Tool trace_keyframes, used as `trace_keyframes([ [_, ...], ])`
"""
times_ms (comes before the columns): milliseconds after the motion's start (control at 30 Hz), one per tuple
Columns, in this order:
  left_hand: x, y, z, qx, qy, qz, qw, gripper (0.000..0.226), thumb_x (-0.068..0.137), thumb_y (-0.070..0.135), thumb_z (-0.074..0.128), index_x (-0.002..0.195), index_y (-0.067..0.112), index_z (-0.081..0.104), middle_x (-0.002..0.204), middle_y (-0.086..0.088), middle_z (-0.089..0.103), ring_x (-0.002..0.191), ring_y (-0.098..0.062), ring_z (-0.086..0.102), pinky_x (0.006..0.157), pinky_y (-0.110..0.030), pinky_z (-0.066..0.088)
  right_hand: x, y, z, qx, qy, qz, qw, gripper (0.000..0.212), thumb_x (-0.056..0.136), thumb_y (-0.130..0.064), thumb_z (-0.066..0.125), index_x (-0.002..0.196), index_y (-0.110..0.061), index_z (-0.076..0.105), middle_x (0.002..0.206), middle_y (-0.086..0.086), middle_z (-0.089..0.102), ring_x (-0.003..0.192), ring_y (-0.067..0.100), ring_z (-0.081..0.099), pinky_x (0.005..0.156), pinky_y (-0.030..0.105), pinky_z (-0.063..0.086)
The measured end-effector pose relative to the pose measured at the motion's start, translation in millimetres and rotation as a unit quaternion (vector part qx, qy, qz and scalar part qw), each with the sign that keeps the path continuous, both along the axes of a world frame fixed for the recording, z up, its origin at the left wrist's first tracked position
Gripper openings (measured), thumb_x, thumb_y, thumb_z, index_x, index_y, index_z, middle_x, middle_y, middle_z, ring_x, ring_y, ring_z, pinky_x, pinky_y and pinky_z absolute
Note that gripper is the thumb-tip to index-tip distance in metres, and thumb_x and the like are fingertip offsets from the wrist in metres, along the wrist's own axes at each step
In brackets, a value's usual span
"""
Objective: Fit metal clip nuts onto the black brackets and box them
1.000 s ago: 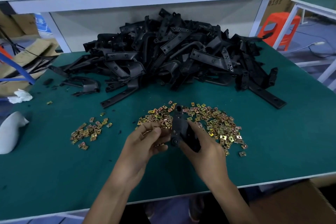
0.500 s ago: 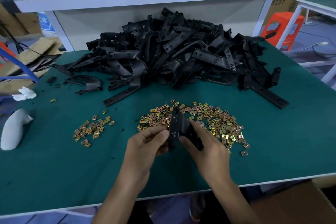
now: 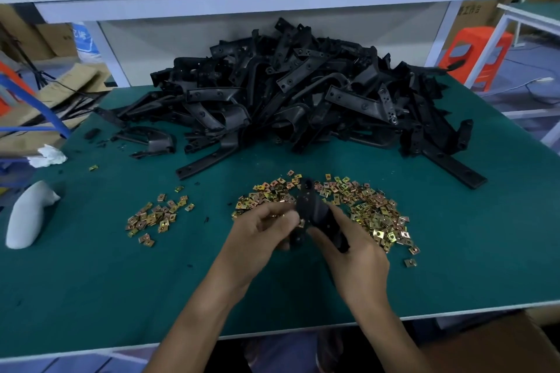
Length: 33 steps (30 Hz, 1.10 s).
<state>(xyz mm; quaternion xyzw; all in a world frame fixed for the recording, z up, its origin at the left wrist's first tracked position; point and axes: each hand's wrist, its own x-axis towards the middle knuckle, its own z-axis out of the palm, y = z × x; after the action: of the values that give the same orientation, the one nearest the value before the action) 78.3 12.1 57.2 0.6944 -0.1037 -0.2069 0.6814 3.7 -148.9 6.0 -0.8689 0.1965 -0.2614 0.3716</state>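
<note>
Since a second ago the left hand (image 3: 260,239) is closing in on the short black plastic bracket (image 3: 315,212), its fingers pinching a small gold metal clip nut (image 3: 301,223) against the bracket's lower edge (blur is hiding the exact fit). The right hand (image 3: 354,251) is gripping the bracket from the right, fingers curled round it, holding it above the green table (image 3: 91,281). Beneath it the large scatter of gold clip nuts (image 3: 372,215) is lying, with the heap of black brackets (image 3: 303,94) sitting behind.
</note>
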Motion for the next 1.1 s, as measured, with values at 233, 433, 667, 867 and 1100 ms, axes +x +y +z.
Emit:
trace_keyframes([
  [233,84,-8,-24,0.322,-0.259,0.107,0.905,0.02,0.102,0.022,0.056,0.108,0.017,0.075,0.1,0.007,0.074,0.097,-0.017,0.068,0.078,-0.024,0.046,-1,-4,-2,0.063,-0.006,-0.024,0.998,0.061,0.084,-0.07,0.058,0.139,-0.045,0.058,0.105,-0.012,0.072,0.09,0.007,0.063,0.075,0.036,0.056],
  [433,128,-32,-27,0.48,-0.332,-0.027,0.812,0.021,0.102,0.022,0.053,0.099,0.009,0.07,0.101,-0.015,0.065,0.105,-0.033,0.056,0.096,-0.047,0.048,1,-5,-3,0.059,-0.003,-0.026,0.998,0.064,0.082,-0.074,0.056,0.139,-0.045,0.059,0.109,-0.011,0.074,0.086,0.001,0.055,0.073,0.031,0.05],
  [667,130,-41,-21,0.473,-0.235,-0.038,0.848,0.024,0.102,0.018,0.049,0.095,0.007,0.069,0.105,-0.01,0.067,0.108,-0.031,0.055,0.097,-0.044,0.047,2,-4,-2,0.032,-0.007,-0.027,0.999,0.058,0.084,-0.072,0.056,0.136,-0.045,0.061,0.103,-0.007,0.073,0.089,0.015,0.066,0.071,0.037,0.054],
  [867,95,-21,-5,0.26,-0.222,0.042,0.939,0.011,0.106,0.024,0.045,0.108,0.022,0.056,0.087,0.004,0.071,0.069,-0.002,0.062,0.059,-0.017,0.044,2,-3,-2,0.023,-0.015,-0.031,0.999,0.057,0.085,-0.067,0.061,0.135,-0.041,0.063,0.101,-0.005,0.074,0.086,0.016,0.066,0.068,0.037,0.055],
  [1100,35,-13,21,-0.029,-0.002,0.039,0.999,0.012,0.101,0.011,0.058,0.104,0.015,0.069,0.102,-0.01,0.077,0.09,-0.022,0.07,0.084,-0.036,0.057,2,-2,-1,0.011,-0.004,-0.022,1.0,0.06,0.084,-0.07,0.056,0.136,-0.041,0.063,0.088,-0.011,0.067,0.074,0.011,0.06,0.062,0.036,0.052],
])
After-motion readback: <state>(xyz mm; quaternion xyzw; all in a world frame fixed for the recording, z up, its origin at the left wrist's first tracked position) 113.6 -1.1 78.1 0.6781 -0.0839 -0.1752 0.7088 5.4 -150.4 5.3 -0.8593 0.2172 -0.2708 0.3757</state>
